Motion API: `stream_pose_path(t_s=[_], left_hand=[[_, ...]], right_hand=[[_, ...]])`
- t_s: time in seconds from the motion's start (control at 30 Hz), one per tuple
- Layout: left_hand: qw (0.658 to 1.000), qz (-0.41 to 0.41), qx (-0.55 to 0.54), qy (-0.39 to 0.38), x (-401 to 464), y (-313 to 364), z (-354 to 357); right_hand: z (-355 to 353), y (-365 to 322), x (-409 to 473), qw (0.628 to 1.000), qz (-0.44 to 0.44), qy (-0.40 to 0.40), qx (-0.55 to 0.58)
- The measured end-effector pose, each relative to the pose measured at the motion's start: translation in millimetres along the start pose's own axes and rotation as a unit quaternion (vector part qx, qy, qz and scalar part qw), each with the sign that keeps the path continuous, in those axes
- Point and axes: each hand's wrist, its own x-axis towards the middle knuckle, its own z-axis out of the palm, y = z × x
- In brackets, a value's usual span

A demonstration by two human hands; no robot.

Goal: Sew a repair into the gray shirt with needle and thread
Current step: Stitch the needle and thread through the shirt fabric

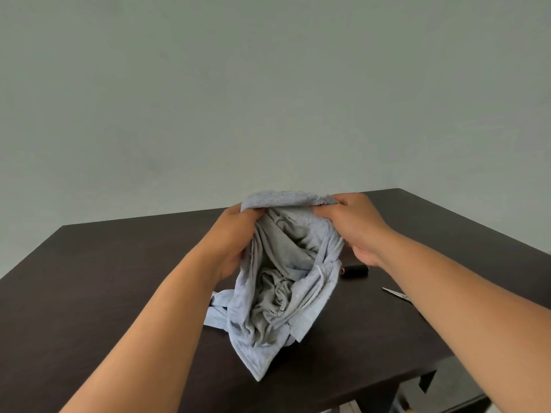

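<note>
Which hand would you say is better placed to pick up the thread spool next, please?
Probably the right hand: the thread spool lies just below it, beside the gray shirt. The left hand is across the shirt.

Left hand (235, 234) and right hand (354, 228) grip the bunched gray shirt (280, 281) above the table (104, 278).

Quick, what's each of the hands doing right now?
Left hand: closed, gripping the top edge of the gray shirt.
Right hand: closed, gripping the same edge on the other side.
</note>
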Motion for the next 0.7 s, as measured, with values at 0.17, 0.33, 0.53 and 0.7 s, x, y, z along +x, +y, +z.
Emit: stream_pose_path(t_s=[0.17, 0.33, 0.53, 0.7], left_hand=[[0.995, 0.012, -0.104, -0.001, -3.6, 1.4, 5.8], [0.989, 0.031, -0.14, -0.025, -6.6, 2.8, 5.1], [0.994, -0.049, -0.068, -0.064, -10.2, -1.4, 3.7], [0.996, -0.046, -0.009, -0.074, -15.3, -12.0, 4.9]], right_hand=[[2.8, 0.4, -8.5, 0.991, -0.091, -0.011, -0.102], [0.6, -0.2, -8.8, 0.99, -0.099, -0.033, -0.094], [-1.2, -6.7, -12.0, 0.988, -0.091, -0.102, -0.066], [3.1, 2.0, -15.2, 0.983, -0.06, -0.146, -0.089]])
